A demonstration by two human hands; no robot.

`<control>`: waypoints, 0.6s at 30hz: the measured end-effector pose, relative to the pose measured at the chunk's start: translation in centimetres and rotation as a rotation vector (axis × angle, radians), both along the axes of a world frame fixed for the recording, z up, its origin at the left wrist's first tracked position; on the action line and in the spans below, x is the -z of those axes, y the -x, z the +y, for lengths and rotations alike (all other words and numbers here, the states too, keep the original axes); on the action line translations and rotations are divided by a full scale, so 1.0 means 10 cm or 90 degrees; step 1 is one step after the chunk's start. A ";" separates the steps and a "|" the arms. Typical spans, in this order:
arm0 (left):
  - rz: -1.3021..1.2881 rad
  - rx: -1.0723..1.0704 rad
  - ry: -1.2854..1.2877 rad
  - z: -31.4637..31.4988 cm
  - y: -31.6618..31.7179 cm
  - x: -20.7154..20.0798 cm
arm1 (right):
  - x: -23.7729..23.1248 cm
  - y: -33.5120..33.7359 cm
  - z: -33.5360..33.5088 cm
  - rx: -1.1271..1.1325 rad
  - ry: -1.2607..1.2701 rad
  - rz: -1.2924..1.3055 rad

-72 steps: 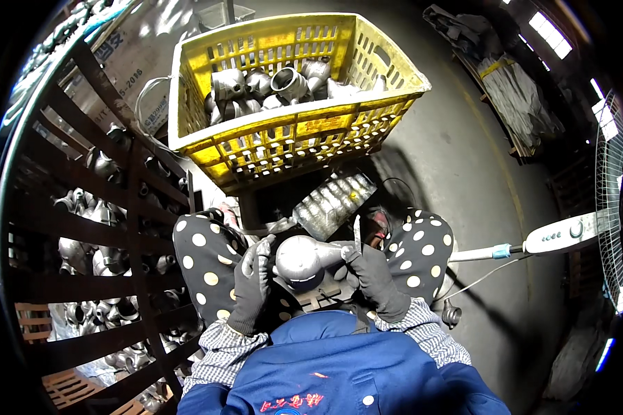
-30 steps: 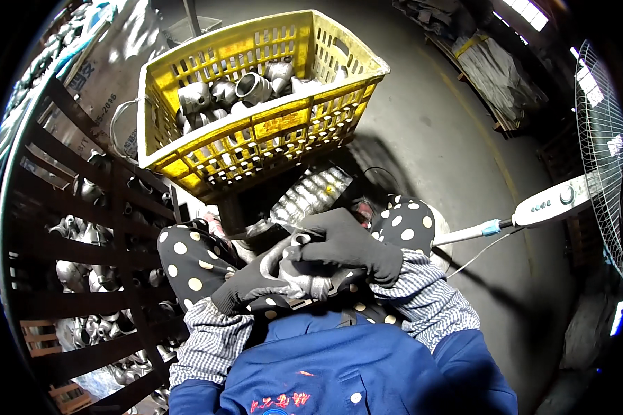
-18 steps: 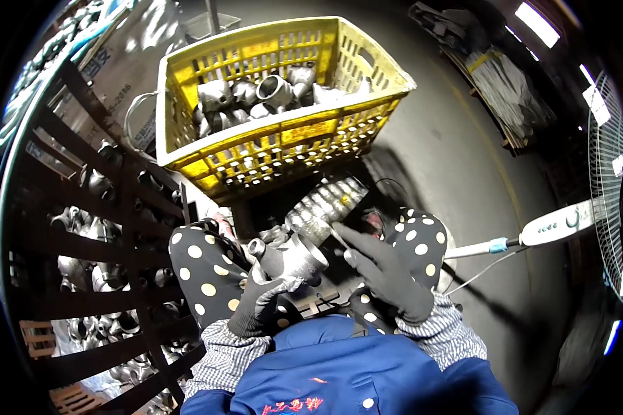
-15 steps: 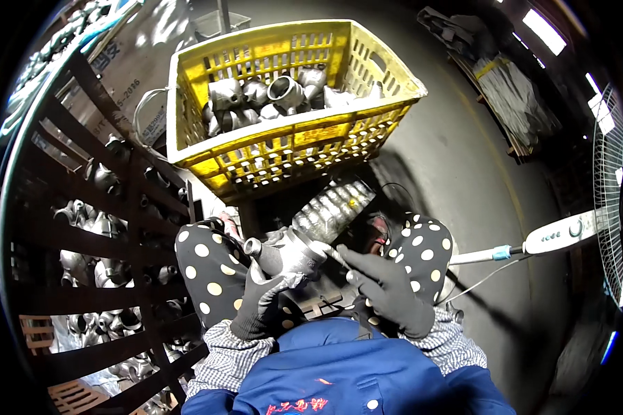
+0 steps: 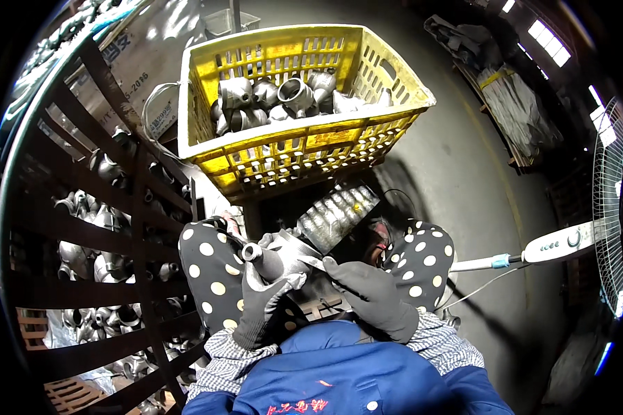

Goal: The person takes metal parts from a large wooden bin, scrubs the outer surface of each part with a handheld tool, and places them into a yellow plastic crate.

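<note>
My left hand (image 5: 262,304), in a dark grey glove, is closed around a grey metal pipe fitting (image 5: 278,257) above my lap. A narrow round neck of the fitting points to the far left. My right hand (image 5: 372,294), gloved alike, is closed at the fitting's right side. From its fingertips a thin, pale strip-like tool (image 5: 313,262) reaches to the fitting; its exact kind is unclear. Just beyond the fitting lies a block of shiny, rounded metal-looking pieces (image 5: 336,214).
A yellow plastic crate (image 5: 304,131) holding several metal fittings (image 5: 294,95) stands ahead. On the left, a dark slatted metal cage (image 5: 83,294) contains many more. At right are a standing fan (image 5: 612,207) with its pole and cord, and wrapped sheets on a pallet (image 5: 519,107).
My right hand has drawn in toward the fitting, its fingers coming closer together. The fitting has tilted slightly, its neck turning more toward me. The whole view has shifted a little.
</note>
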State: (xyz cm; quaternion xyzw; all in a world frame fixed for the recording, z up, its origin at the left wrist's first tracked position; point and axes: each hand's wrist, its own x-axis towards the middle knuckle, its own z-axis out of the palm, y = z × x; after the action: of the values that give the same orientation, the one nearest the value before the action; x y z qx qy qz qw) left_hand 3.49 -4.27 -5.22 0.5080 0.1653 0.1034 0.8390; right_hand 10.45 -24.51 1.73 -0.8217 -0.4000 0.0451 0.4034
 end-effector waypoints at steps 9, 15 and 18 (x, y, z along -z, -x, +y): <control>0.003 -0.025 -0.070 0.00 0.00 0.11 | -0.02 0.00 -0.06 0.009 0.105 0.012; 0.028 -0.025 -0.075 -0.03 0.00 -0.02 | 0.10 -0.03 -0.07 0.012 0.025 0.001; 0.022 -0.021 -0.108 -0.04 -0.01 -0.04 | 0.10 -0.04 -0.09 -0.003 0.103 -0.034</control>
State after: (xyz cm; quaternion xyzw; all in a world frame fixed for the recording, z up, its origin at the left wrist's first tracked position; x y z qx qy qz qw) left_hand 3.58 -4.71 -4.78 0.5764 0.1785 0.1223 0.7880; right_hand 10.86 -25.40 0.76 -0.8514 -0.4079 0.0560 0.3250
